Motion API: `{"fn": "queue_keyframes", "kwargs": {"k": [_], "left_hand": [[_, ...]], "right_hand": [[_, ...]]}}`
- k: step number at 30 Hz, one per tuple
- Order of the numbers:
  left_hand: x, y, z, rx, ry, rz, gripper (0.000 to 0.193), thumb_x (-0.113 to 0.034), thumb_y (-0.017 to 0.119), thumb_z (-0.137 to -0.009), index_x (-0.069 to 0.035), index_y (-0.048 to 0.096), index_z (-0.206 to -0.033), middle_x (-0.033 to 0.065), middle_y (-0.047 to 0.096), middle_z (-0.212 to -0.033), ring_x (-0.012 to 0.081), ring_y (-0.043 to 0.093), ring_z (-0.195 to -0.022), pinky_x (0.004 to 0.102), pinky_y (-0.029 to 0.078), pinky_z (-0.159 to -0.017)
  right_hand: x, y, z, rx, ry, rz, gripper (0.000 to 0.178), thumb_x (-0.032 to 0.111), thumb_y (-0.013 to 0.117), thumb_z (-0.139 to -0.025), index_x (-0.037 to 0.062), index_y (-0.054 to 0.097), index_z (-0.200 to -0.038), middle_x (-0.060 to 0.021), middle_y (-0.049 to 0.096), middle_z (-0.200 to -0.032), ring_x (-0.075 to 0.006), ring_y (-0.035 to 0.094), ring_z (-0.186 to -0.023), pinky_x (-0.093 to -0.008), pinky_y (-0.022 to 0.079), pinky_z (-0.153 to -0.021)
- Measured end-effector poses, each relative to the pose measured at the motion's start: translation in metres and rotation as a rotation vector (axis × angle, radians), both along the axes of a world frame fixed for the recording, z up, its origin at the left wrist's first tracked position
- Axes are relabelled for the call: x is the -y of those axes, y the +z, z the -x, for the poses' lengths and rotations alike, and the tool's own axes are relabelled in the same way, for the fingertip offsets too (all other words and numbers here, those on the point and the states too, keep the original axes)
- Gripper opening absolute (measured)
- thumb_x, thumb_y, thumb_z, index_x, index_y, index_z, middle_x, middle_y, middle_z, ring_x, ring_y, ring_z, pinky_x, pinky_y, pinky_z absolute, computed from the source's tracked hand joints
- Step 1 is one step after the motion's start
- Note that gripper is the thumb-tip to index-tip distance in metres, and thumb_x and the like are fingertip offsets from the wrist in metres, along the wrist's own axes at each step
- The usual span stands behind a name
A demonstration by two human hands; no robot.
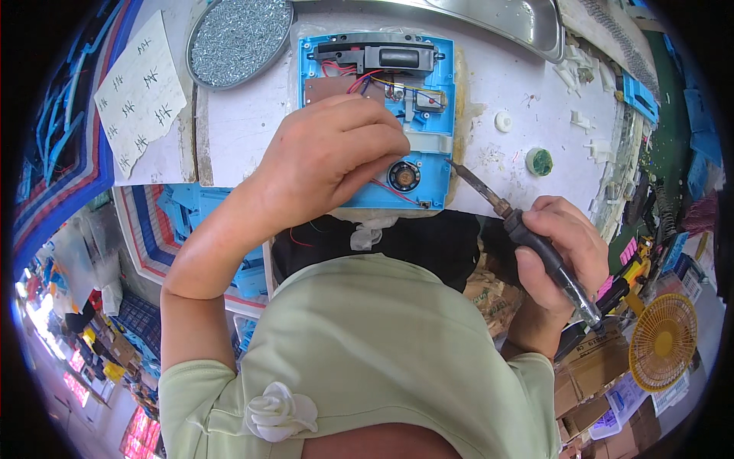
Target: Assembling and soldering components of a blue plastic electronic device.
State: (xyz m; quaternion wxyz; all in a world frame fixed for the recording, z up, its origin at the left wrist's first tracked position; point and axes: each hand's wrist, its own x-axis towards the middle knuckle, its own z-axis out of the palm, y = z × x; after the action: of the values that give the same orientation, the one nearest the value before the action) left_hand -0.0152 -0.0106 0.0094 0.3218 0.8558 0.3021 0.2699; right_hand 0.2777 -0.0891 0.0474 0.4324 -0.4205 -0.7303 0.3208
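A blue plastic housing [437,180] lies open on the worktable, with wires, a brown circuit board [321,88], a black handle part [394,57] and a small round speaker [403,177] inside. Over its middle, my left hand [336,149] has its fingers pinched together beside a pale grey strip [430,143]; what sits between the fingertips is hidden. Held at the right is a soldering iron [547,256], its black handle gripped by my right hand [569,245]. The metal tip points up and left, close to the housing's right edge.
A round tray of small screws [239,42] stands at the back left, near a marked paper sheet [141,96]. On the right are a green-filled round pot [539,161], a white round piece [502,122] and scattered white plastic parts [581,69]. A metal tray [505,23] sits behind.
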Motion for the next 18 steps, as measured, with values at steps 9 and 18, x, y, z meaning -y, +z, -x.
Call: {"fn": "queue_keyframes", "kwargs": {"k": [9, 18], "left_hand": [[-0.002, 0.003, -0.005, -0.002, -0.024, -0.039, 0.023, 0.003, 0.074, -0.078, -0.005, 0.070, -0.099, 0.0093, 0.068, -0.099, 0.0289, 0.067, -0.090, 0.0377, 0.054, -0.074], [0.012, 0.000, -0.007, 0.044, 0.249, 0.081, 0.019, 0.005, 0.075, -0.080, -0.002, 0.072, -0.097, 0.0106, 0.070, -0.088, 0.0266, 0.068, -0.078, 0.0317, 0.054, -0.068]], "right_hand": [[0.017, -0.012, 0.007, -0.149, -0.161, 0.112, 0.040, 0.006, 0.082, -0.078, -0.0046, 0.068, -0.114, -0.0149, 0.066, -0.085, -0.0248, 0.064, -0.070, -0.0360, 0.053, -0.065], [0.004, -0.059, 0.094, 0.164, -0.234, -0.162, 0.070, -0.006, 0.087, -0.070, 0.0055, 0.060, -0.133, -0.0126, 0.062, -0.103, -0.0214, 0.064, -0.084, -0.0308, 0.053, -0.071]]}}
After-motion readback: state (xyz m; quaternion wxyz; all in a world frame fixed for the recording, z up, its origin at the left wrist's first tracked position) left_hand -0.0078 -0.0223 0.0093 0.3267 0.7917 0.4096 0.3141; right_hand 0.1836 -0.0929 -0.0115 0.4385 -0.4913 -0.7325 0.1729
